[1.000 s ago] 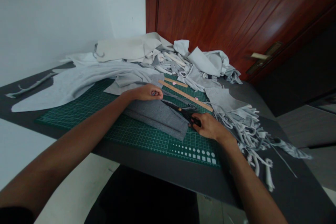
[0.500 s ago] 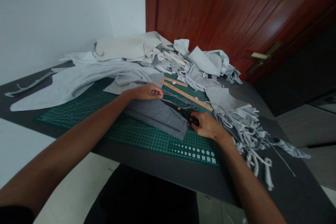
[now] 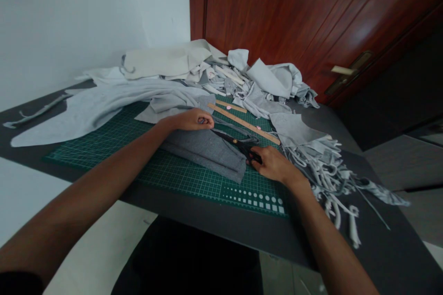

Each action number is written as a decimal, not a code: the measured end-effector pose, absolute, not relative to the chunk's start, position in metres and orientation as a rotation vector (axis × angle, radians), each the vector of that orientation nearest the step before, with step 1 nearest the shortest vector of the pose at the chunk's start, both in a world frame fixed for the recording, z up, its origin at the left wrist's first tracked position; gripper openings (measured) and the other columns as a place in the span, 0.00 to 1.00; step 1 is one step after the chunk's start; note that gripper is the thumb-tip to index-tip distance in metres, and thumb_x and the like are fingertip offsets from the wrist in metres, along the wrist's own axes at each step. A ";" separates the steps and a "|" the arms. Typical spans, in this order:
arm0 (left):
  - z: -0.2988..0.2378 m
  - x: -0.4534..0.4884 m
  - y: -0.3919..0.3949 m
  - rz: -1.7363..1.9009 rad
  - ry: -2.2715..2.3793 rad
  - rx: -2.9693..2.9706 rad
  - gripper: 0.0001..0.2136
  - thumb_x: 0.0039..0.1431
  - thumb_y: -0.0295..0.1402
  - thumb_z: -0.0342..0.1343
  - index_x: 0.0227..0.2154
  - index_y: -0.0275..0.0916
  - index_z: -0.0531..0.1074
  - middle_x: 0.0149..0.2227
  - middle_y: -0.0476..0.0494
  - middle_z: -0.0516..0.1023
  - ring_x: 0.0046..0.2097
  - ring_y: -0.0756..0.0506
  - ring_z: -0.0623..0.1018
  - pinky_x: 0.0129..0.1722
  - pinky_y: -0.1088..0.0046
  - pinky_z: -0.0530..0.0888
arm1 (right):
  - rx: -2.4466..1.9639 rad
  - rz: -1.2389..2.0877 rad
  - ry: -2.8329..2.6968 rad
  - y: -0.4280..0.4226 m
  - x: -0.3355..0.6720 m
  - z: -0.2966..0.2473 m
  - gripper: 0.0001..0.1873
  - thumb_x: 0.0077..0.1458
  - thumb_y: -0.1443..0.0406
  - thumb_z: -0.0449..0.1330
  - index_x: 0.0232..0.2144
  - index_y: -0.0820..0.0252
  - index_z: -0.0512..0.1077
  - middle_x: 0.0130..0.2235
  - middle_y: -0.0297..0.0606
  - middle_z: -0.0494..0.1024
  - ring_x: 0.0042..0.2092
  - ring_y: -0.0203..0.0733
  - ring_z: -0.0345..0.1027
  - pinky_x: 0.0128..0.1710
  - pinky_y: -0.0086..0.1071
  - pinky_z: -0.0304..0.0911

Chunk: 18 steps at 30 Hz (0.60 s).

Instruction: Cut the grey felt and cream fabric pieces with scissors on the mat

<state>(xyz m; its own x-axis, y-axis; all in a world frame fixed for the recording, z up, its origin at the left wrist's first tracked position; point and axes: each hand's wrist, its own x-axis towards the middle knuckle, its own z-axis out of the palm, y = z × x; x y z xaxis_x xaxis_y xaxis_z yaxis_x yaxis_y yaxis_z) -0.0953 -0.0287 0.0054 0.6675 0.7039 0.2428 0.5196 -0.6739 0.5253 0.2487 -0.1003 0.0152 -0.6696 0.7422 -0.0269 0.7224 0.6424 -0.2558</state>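
My right hand (image 3: 272,162) is closed around the handles of black scissors (image 3: 238,144), whose blades point left along the upper edge of a dark grey piece of fabric (image 3: 204,152). The blade tips reach close to my left hand (image 3: 194,120), which is closed and pinches the fabric at its upper edge. Part of the fabric is hidden under that hand. Beneath lies a green cutting mat (image 3: 180,177) with white grid lines. Just beyond the scissors, a narrow grey fabric strip (image 3: 235,127) lies on the mat.
Two wooden rulers, a long one (image 3: 244,123) and a short one (image 3: 231,106), lie behind the scissors. Pale fabric (image 3: 100,101) spreads at the left and a cream piece (image 3: 166,61) lies behind. Cut strips (image 3: 328,170) are heaped at the right on the dark table (image 3: 207,221).
Both hands, the scissors and the fabric hold nearly the same places. The whole view has shifted very slightly.
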 end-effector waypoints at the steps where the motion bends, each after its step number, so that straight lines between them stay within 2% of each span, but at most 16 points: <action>1: 0.005 -0.095 -0.029 0.602 0.959 2.467 0.10 0.61 0.37 0.55 0.34 0.37 0.78 0.32 0.45 0.79 0.31 0.51 0.73 0.33 0.76 0.66 | -1.242 0.406 -2.767 -0.100 0.249 0.015 0.05 0.56 0.66 0.56 0.34 0.60 0.71 0.32 0.41 0.78 0.34 0.42 0.70 0.34 0.32 0.56; 6: 0.006 -0.095 -0.029 0.568 0.984 2.454 0.11 0.61 0.38 0.55 0.34 0.36 0.78 0.32 0.45 0.78 0.32 0.50 0.73 0.33 0.76 0.66 | -1.270 0.435 -2.756 -0.100 0.249 0.015 0.01 0.52 0.67 0.57 0.30 0.59 0.69 0.29 0.38 0.76 0.30 0.39 0.68 0.30 0.31 0.54; 18: 0.003 -0.096 -0.028 0.567 0.985 2.456 0.11 0.62 0.39 0.55 0.36 0.36 0.78 0.32 0.45 0.79 0.32 0.50 0.73 0.33 0.75 0.66 | -1.313 0.389 -2.740 -0.100 0.242 0.013 0.05 0.52 0.67 0.58 0.34 0.60 0.71 0.33 0.42 0.79 0.34 0.43 0.71 0.34 0.31 0.59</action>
